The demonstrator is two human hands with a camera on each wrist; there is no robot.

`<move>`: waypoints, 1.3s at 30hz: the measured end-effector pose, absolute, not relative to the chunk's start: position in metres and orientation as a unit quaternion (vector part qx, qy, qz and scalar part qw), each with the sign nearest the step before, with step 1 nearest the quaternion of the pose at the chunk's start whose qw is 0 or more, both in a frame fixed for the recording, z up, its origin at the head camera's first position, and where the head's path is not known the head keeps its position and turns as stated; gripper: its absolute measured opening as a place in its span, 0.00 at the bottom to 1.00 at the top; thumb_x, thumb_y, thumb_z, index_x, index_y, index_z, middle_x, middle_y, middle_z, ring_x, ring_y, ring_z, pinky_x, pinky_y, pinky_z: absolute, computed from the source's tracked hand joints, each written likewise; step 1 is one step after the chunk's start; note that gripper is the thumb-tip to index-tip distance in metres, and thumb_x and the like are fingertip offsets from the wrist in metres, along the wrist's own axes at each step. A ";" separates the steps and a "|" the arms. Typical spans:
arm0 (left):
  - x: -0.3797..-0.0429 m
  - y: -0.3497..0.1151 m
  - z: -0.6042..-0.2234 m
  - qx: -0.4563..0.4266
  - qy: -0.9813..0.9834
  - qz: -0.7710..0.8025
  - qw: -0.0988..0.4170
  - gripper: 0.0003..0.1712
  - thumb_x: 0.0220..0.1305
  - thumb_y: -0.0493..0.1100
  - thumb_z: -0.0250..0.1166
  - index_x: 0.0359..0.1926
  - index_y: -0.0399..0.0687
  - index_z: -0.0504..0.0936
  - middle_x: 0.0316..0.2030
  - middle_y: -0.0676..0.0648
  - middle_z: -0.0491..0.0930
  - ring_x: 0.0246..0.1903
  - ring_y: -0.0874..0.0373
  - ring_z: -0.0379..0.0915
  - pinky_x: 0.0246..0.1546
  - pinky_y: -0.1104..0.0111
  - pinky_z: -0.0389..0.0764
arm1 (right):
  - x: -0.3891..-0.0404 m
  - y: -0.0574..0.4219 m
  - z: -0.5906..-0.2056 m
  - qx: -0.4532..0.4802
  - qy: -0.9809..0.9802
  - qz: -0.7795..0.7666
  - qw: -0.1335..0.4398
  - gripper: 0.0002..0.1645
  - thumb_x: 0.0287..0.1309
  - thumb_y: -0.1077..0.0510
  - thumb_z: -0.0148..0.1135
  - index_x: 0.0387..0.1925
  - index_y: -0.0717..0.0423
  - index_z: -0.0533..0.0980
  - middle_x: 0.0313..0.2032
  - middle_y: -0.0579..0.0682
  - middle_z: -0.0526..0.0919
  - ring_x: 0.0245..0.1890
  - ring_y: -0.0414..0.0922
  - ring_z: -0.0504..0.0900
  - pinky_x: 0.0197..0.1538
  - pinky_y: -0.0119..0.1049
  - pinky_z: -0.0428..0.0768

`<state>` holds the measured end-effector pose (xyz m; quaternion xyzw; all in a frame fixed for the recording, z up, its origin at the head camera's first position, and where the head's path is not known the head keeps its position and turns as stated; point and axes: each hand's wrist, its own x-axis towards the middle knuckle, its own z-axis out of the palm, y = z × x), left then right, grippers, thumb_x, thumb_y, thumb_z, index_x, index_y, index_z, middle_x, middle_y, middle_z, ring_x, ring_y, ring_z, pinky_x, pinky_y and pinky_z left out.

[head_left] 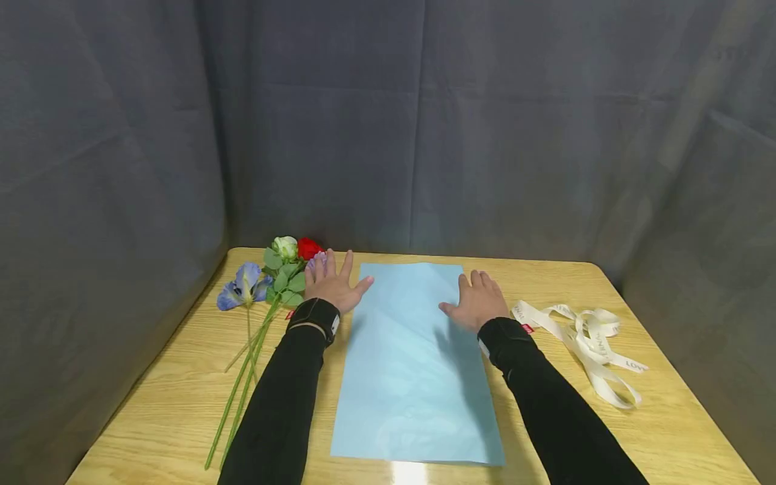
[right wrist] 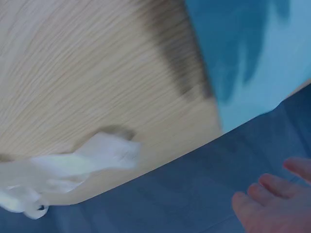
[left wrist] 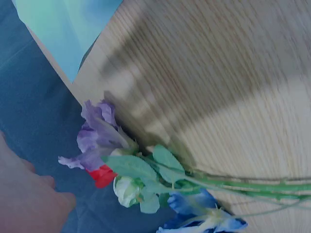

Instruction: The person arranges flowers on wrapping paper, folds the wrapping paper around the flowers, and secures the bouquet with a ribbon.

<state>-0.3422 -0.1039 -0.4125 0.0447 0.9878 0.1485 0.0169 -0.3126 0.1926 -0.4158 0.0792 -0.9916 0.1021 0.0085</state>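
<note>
Paper: light blue sheet [head_left: 412, 364] lies flat on the wooden counter [head_left: 661, 417], long side running away from the person, its far edge near the grey curtain [head_left: 388, 135].
Left hand [head_left: 332, 286]: fingers spread wide, holding nothing, at the sheet's far left corner, just beside the flower heads.
Right hand [head_left: 479, 302]: fingers straight and loosely spread, holding nothing, over the sheet's far right part; whether the palm presses the paper I cannot tell.
Flowers [head_left: 275, 276]: red, white, purple and blue blooms lie left of the sheet, stems pointing toward the person.
Ribbon [head_left: 591, 343]: cream, loosely looped, right of the sheet, apart from it.
Step in hand: by my reading, laying out and smoothing the sheet.
Next move: probably calls for the left hand to curl round the stems and lift the flowers over the paper without dragging its edge.
</note>
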 end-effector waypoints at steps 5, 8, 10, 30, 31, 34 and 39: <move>-0.342 -0.100 -0.412 0.043 0.988 0.149 0.027 0.44 0.76 0.68 0.42 0.82 0.56 0.43 0.80 0.34 0.33 0.78 0.34 0.25 0.73 0.39 0.36 | -0.308 0.163 -0.423 0.100 -0.991 0.086 0.026 0.47 0.64 0.36 0.63 0.68 0.70 0.67 0.67 0.69 0.69 0.68 0.64 0.66 0.68 0.57 0.66; -0.341 -0.098 -0.413 0.039 0.987 0.154 0.026 0.42 0.77 0.66 0.43 0.82 0.53 0.48 0.80 0.34 0.37 0.78 0.34 0.28 0.73 0.39 0.40 | -0.302 0.146 -0.428 0.112 -0.990 0.087 0.015 0.47 0.63 0.34 0.63 0.65 0.69 0.71 0.64 0.67 0.73 0.65 0.63 0.70 0.66 0.56 0.69; -0.340 -0.097 -0.414 0.036 0.987 0.157 0.022 0.41 0.77 0.65 0.44 0.81 0.51 0.51 0.79 0.33 0.40 0.78 0.34 0.31 0.73 0.39 0.43 | -0.297 0.136 -0.433 0.119 -0.988 0.094 -0.001 0.47 0.63 0.32 0.63 0.64 0.67 0.72 0.64 0.65 0.74 0.64 0.62 0.71 0.66 0.55 0.71; -0.337 -0.107 -0.427 0.041 0.979 0.197 0.033 0.37 0.80 0.59 0.44 0.77 0.40 0.59 0.76 0.33 0.53 0.75 0.34 0.47 0.73 0.45 0.50 | -0.226 0.090 -0.467 0.208 -0.976 0.055 -0.043 0.66 0.42 0.13 0.60 0.65 0.62 0.74 0.59 0.59 0.76 0.59 0.57 0.73 0.56 0.55 0.75; -0.337 -0.107 -0.427 0.041 0.979 0.196 0.032 0.37 0.80 0.59 0.44 0.77 0.40 0.59 0.76 0.33 0.54 0.75 0.34 0.48 0.73 0.45 0.50 | -0.225 0.089 -0.468 0.208 -0.976 0.049 -0.043 0.67 0.43 0.13 0.59 0.67 0.62 0.72 0.61 0.60 0.75 0.60 0.57 0.72 0.57 0.55 0.75; -0.335 -0.109 -0.428 0.040 0.978 0.201 0.029 0.37 0.80 0.59 0.44 0.77 0.39 0.60 0.76 0.33 0.55 0.75 0.33 0.48 0.73 0.44 0.51 | -0.222 0.089 -0.471 0.211 -0.976 0.041 -0.042 0.67 0.45 0.14 0.60 0.69 0.62 0.70 0.64 0.61 0.72 0.62 0.57 0.71 0.58 0.55 0.74; -0.334 -0.112 -0.433 0.045 0.978 0.203 0.023 0.36 0.80 0.58 0.45 0.76 0.38 0.60 0.75 0.32 0.55 0.74 0.32 0.49 0.72 0.43 0.53 | -0.222 0.091 -0.475 0.216 -0.973 0.056 -0.050 0.60 0.54 0.19 0.58 0.71 0.61 0.68 0.68 0.61 0.68 0.66 0.59 0.67 0.62 0.56 0.71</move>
